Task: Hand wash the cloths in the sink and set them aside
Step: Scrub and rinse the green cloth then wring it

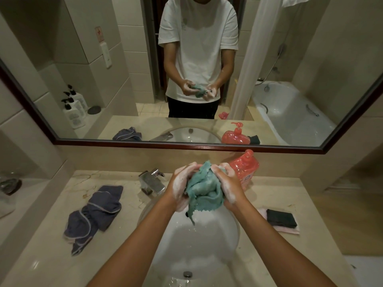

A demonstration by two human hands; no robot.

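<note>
Both soapy hands, left hand [182,186] and right hand [227,186], have their fingers [217,168] clenched around the crumpled teal terry cloth [204,191], bunched between them above the white oval sink [207,239]. I'd scrub fold against fold, staying low over the basin so suds drip inside.

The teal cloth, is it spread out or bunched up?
Bunched up: both soapy hands, left and right, grip the teal cloth crumpled between them.

A red pump soap bottle [244,169] stands just behind the right-hand fingers. A chrome faucet [152,182] sits left of the left-hand fingers. Beyond the fingers hangs a framed mirror [83,79].
</note>
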